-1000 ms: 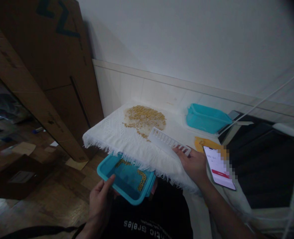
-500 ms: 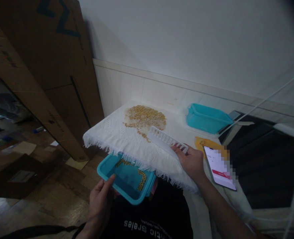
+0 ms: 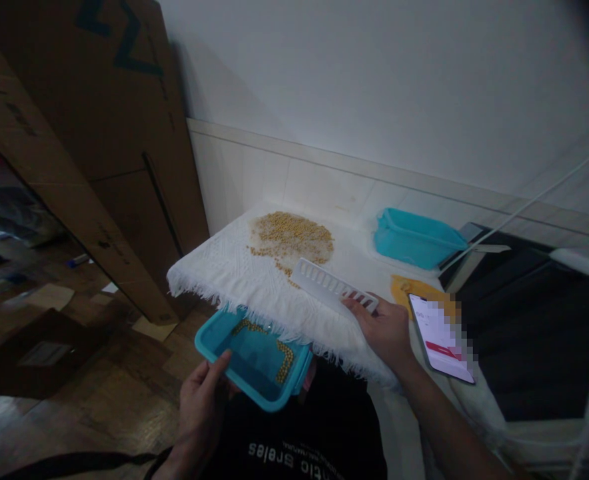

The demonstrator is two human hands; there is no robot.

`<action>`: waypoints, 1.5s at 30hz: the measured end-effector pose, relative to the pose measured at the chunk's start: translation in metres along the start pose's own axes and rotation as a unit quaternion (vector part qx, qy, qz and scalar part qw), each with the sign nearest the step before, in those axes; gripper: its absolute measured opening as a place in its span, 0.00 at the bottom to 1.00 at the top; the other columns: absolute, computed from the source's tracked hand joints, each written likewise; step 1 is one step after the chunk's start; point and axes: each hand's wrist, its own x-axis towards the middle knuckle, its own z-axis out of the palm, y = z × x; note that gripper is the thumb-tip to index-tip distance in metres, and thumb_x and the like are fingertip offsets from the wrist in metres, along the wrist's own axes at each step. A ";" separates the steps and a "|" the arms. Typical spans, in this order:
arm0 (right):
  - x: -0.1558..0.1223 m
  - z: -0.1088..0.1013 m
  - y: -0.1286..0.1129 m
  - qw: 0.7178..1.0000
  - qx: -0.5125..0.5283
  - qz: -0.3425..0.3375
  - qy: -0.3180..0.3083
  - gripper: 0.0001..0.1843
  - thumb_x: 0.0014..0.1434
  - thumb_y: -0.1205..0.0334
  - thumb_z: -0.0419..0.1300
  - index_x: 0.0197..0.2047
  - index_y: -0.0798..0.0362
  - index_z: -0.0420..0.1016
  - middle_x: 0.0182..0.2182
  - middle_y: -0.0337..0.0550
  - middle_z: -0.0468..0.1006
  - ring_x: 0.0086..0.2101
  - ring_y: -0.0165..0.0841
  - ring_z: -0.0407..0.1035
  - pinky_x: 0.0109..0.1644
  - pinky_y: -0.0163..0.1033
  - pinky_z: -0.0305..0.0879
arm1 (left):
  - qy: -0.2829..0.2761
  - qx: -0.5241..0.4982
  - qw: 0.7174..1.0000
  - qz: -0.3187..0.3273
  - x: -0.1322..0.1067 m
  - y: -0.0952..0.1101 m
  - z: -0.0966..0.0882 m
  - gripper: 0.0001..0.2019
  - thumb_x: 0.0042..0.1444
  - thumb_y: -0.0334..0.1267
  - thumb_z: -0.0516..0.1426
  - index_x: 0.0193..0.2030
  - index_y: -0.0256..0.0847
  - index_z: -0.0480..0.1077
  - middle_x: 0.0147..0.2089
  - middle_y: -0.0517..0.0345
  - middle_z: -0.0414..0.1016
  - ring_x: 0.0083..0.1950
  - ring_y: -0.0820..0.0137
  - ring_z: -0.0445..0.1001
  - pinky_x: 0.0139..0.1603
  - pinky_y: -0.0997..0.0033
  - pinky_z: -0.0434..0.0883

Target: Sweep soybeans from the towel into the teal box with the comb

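With its thumb over the near rim, my left hand (image 3: 204,393) grips a blue plastic tub (image 3: 254,360) below the table's fringed edge. Yellow beans (image 3: 285,363) line parts of the tub's floor along its sides. My right hand (image 3: 387,330) is closed around one end of a white slotted plastic strip (image 3: 324,283), which lies low over the cloth. The strip's far end is beside a few scattered beans, close to a larger spread of soybean-like beans (image 3: 294,230) on the white tablecloth (image 3: 224,260).
A second blue tub (image 3: 417,237) stands at the table's back right by the wall. A phone (image 3: 442,337) lies on a yellow item (image 3: 403,288) to the right. Large cardboard boxes (image 3: 119,133) rise at the left, and a white cable (image 3: 539,200) crosses on the right.
The white strip has shifted slightly down and tilted in my right hand, near the scattered beans. My left hand and the tub stay put.
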 end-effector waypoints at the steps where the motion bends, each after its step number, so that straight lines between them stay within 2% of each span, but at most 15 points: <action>1: -0.001 0.000 -0.001 1.000 0.002 0.002 -0.001 0.22 0.60 0.45 0.61 0.30 0.56 0.84 0.16 0.39 0.76 0.17 0.30 0.66 0.22 0.33 0.59 | 0.002 -0.001 1.000 0.000 0.000 0.001 0.001 0.22 0.40 0.54 0.72 0.21 0.39 0.70 0.16 0.64 0.67 0.18 0.74 0.63 0.20 0.74 0.63; 5: -0.001 -0.001 -0.003 1.000 0.002 0.003 -0.007 0.22 0.60 0.44 0.61 0.30 0.55 0.84 0.16 0.38 0.76 0.17 0.30 0.66 0.21 0.33 0.59 | 0.010 -0.008 1.000 0.000 -0.002 0.003 0.004 0.22 0.39 0.53 0.72 0.20 0.40 0.68 0.14 0.67 0.63 0.16 0.76 0.60 0.19 0.75 0.61; 13: 0.007 -0.004 0.003 0.999 -0.030 0.002 0.011 0.24 0.58 0.42 0.61 0.28 0.55 0.84 0.15 0.38 0.74 0.18 0.31 0.67 0.22 0.33 0.60 | 0.006 0.000 1.000 0.010 0.000 0.001 0.002 0.22 0.39 0.53 0.72 0.20 0.40 0.69 0.15 0.64 0.66 0.17 0.74 0.63 0.19 0.74 0.61; 16: 0.009 -0.005 0.004 1.000 -0.030 -0.001 0.003 0.24 0.57 0.42 0.62 0.25 0.54 0.83 0.13 0.38 0.72 0.17 0.31 0.66 0.21 0.33 0.59 | 0.009 -0.009 1.000 0.007 -0.001 0.002 0.003 0.22 0.38 0.53 0.72 0.20 0.40 0.70 0.15 0.64 0.66 0.16 0.75 0.62 0.19 0.74 0.62; 20: 0.008 -0.004 0.004 1.000 -0.019 0.011 -0.005 0.24 0.57 0.41 0.62 0.26 0.54 0.83 0.15 0.39 0.75 0.18 0.32 0.68 0.21 0.34 0.61 | 0.001 -0.009 1.000 0.003 -0.001 0.002 0.003 0.22 0.38 0.54 0.72 0.21 0.39 0.71 0.16 0.63 0.68 0.17 0.74 0.64 0.20 0.73 0.64; 27: 0.009 0.001 0.004 1.000 0.003 0.010 -0.025 0.24 0.58 0.42 0.62 0.26 0.54 0.83 0.16 0.40 0.75 0.18 0.32 0.67 0.22 0.34 0.60 | -0.005 -0.001 1.000 0.005 0.002 -0.001 0.000 0.22 0.39 0.55 0.72 0.21 0.39 0.72 0.17 0.62 0.69 0.17 0.74 0.63 0.20 0.73 0.62; 37: 0.003 0.004 -0.006 0.998 0.037 -0.013 -0.049 0.24 0.59 0.42 0.62 0.25 0.54 0.83 0.17 0.40 0.76 0.18 0.31 0.68 0.21 0.33 0.59 | 0.005 -0.006 1.000 0.011 0.003 -0.005 -0.003 0.21 0.43 0.52 0.71 0.20 0.40 0.70 0.15 0.65 0.64 0.16 0.75 0.62 0.19 0.74 0.62; 41: -0.001 0.003 -0.014 0.996 0.054 -0.004 -0.067 0.21 0.59 0.45 0.62 0.28 0.54 0.85 0.19 0.40 0.79 0.19 0.32 0.70 0.22 0.33 0.61 | -0.006 0.008 1.000 0.017 0.004 -0.006 -0.004 0.20 0.44 0.52 0.71 0.20 0.40 0.71 0.16 0.62 0.68 0.18 0.73 0.64 0.20 0.73 0.63; 45: -0.004 0.003 -0.020 0.994 0.074 -0.009 -0.082 0.18 0.59 0.49 0.63 0.30 0.54 0.86 0.21 0.40 0.81 0.20 0.33 0.72 0.23 0.33 0.63 | -0.004 -0.007 1.000 0.013 0.003 -0.002 0.000 0.21 0.42 0.52 0.72 0.19 0.40 0.70 0.16 0.63 0.67 0.17 0.74 0.64 0.20 0.73 0.63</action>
